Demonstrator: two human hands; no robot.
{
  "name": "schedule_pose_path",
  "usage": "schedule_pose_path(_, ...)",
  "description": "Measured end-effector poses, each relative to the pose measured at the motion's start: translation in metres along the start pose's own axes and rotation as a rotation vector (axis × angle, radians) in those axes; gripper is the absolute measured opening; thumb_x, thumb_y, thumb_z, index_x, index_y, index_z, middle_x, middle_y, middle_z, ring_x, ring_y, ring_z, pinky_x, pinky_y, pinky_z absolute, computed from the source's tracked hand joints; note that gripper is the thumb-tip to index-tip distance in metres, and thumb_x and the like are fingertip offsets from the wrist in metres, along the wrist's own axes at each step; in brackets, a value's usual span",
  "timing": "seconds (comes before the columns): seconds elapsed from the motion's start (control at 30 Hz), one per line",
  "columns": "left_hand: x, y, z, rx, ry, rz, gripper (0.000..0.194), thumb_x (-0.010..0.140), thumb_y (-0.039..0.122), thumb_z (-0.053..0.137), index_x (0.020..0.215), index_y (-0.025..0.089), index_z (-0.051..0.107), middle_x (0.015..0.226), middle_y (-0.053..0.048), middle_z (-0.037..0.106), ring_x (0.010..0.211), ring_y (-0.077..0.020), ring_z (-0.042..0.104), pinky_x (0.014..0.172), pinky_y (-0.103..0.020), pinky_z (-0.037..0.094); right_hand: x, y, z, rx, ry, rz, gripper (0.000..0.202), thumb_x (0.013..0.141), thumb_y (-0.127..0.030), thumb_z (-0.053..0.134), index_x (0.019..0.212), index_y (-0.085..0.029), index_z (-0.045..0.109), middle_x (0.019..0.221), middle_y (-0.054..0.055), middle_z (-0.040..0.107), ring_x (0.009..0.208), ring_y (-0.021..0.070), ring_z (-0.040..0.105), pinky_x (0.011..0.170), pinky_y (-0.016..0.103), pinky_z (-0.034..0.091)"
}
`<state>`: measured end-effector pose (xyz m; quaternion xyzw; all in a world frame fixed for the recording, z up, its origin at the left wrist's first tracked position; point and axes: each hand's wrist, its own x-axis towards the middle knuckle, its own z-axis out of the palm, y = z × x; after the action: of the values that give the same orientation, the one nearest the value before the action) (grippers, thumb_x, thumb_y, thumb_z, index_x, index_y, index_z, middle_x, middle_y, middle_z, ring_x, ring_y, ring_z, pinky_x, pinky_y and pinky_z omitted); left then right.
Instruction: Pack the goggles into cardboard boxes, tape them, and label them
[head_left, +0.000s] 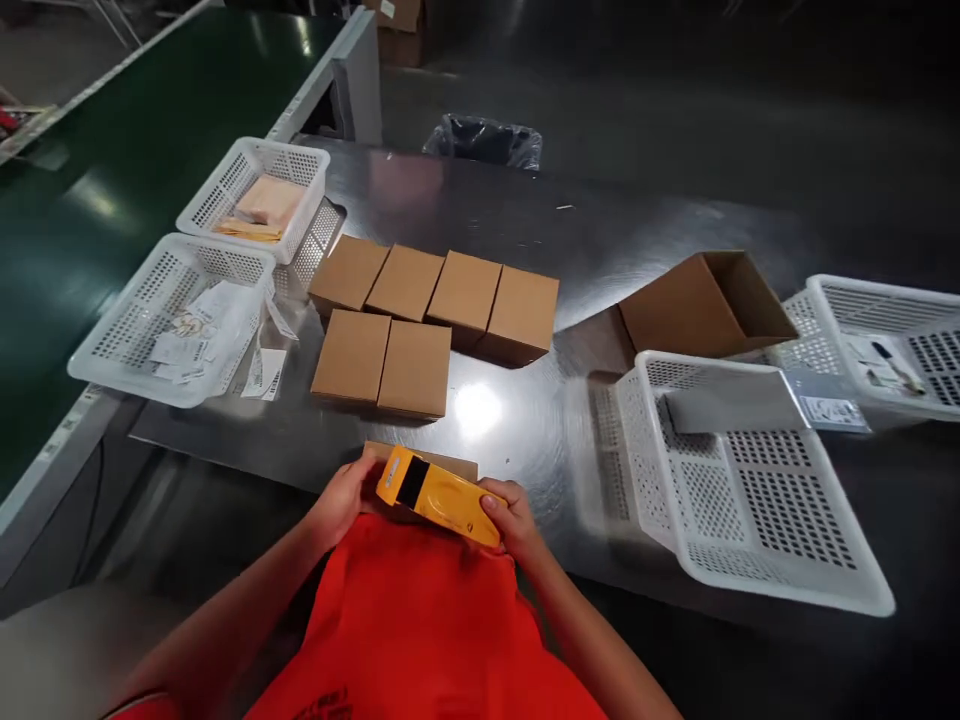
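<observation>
My right hand (511,515) is closed round the end of a yellow handheld device (450,500), thumb on top. The device has a black band near its left end and lies tilted over a small brown cardboard box (450,464). My left hand (347,503) grips the left side of that box, close to the device's left end. The device and the red clothing hide much of the box. Just beyond stand several closed brown boxes (414,366) in two rows on the metal table (525,430).
A white basket with paper slips (171,365) and another with orange packets (244,150) stand left, beside a green conveyor (172,90). On the right are a large white basket (780,590), an open carton (675,310) and another white basket (885,290). A lined bin (484,140) stands behind.
</observation>
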<state>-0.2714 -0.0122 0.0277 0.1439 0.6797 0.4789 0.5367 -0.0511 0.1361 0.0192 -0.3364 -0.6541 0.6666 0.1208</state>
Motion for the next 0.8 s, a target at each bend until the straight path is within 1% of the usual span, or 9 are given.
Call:
schedule_pose_path(0.07, 0.003, 0.014, 0.004, -0.151, -0.072, -0.106, 0.047, 0.076, 0.063, 0.059, 0.075, 0.017, 0.064, 0.069, -0.004, 0.063, 0.065, -0.0176, 0.061, 0.061, -0.030, 0.051, 0.002, -0.002, 0.001, -0.005, -0.018, 0.010, 0.059, 0.076, -0.075, 0.049, 0.057, -0.019, 0.053, 0.047, -0.003, 0.037, 0.043, 0.0099, 0.030, 0.042, 0.024, 0.020)
schedule_pose_path(0.13, 0.008, 0.021, 0.004, -0.166, -0.033, -0.093, 0.044, 0.065, 0.059, 0.072, 0.062, 0.018, 0.055, 0.058, 0.003, 0.054, 0.054, -0.0110, 0.050, 0.053, -0.024, 0.042, 0.004, -0.004, 0.001, -0.008, -0.032, 0.019, 0.058, 0.077, -0.073, 0.050, 0.056, -0.019, 0.051, 0.048, -0.003, 0.037, 0.044, 0.0094, 0.029, 0.042, 0.024, 0.020)
schedule_pose_path(0.2, 0.010, 0.021, 0.004, -0.153, -0.010, -0.078, 0.044, 0.063, 0.057, 0.073, 0.060, 0.019, 0.052, 0.055, 0.005, 0.049, 0.050, -0.0090, 0.045, 0.050, -0.023, 0.038, 0.006, -0.007, 0.002, -0.023, -0.041, 0.020, 0.058, 0.078, -0.073, 0.050, 0.055, -0.019, 0.049, 0.048, -0.004, 0.034, 0.044, 0.0091, 0.028, 0.042, 0.024, 0.020)
schedule_pose_path(0.3, 0.013, 0.011, 0.007, -0.126, 0.027, -0.061, 0.039, 0.068, 0.055, 0.068, 0.063, 0.019, 0.055, 0.056, 0.003, 0.052, 0.051, -0.0108, 0.046, 0.050, -0.024, 0.037, 0.007, -0.011, 0.002, -0.045, -0.058, 0.040, 0.059, 0.077, -0.075, 0.050, 0.055, -0.020, 0.045, 0.049, -0.004, 0.033, 0.045, 0.0091, 0.027, 0.042, 0.023, 0.020)
schedule_pose_path(0.4, 0.016, -0.001, 0.006, -0.081, 0.140, 0.003, 0.031, 0.071, 0.046, 0.065, 0.061, 0.020, 0.054, 0.059, 0.003, 0.054, 0.056, -0.0115, 0.048, 0.053, -0.024, 0.036, 0.008, -0.018, 0.001, -0.072, -0.096, 0.086, 0.060, 0.078, -0.075, 0.050, 0.056, -0.020, 0.046, 0.050, -0.004, 0.034, 0.046, 0.0090, 0.029, 0.043, 0.023, 0.021)
schedule_pose_path(0.5, 0.020, -0.014, -0.015, -0.034, 0.249, 0.044, 0.021, 0.072, 0.038, 0.062, 0.062, 0.020, 0.055, 0.056, 0.005, 0.051, 0.055, -0.0107, 0.046, 0.054, -0.023, 0.035, 0.010, -0.027, 0.001, -0.127, -0.177, 0.142, 0.059, 0.079, -0.074, 0.050, 0.059, -0.019, 0.051, 0.052, -0.002, 0.041, 0.048, 0.0100, 0.035, 0.043, 0.023, 0.025)
schedule_pose_path(0.67, 0.025, -0.044, -0.072, 0.020, 0.325, 0.000, 0.019, 0.074, 0.034, 0.058, 0.063, 0.020, 0.053, 0.045, 0.007, 0.044, 0.045, -0.0102, 0.041, 0.050, -0.025, 0.031, 0.018, -0.039, 0.006, -0.247, -0.230, 0.213, 0.057, 0.080, -0.071, 0.051, 0.059, -0.019, 0.051, 0.053, -0.002, 0.042, 0.050, 0.0111, 0.037, 0.043, 0.023, 0.025)
schedule_pose_path(0.73, 0.032, -0.060, -0.082, 0.036, 0.324, -0.016, 0.021, 0.077, 0.034, 0.059, 0.062, 0.019, 0.052, 0.045, 0.007, 0.044, 0.044, -0.0101, 0.041, 0.049, -0.025, 0.032, 0.022, -0.041, 0.011, -0.309, -0.219, 0.223, 0.056, 0.080, -0.071, 0.052, 0.058, -0.019, 0.052, 0.053, -0.001, 0.041, 0.051, 0.0114, 0.037, 0.044, 0.023, 0.025)
schedule_pose_path(0.8, 0.041, -0.076, -0.078, 0.051, 0.326, -0.016, 0.026, 0.081, 0.035, 0.061, 0.063, 0.019, 0.052, 0.048, 0.008, 0.044, 0.046, -0.0093, 0.041, 0.051, -0.025, 0.034, 0.025, -0.043, 0.015, -0.352, -0.205, 0.236, 0.056, 0.080, -0.071, 0.052, 0.057, -0.019, 0.051, 0.053, -0.001, 0.040, 0.051, 0.0113, 0.036, 0.044, 0.023, 0.025)
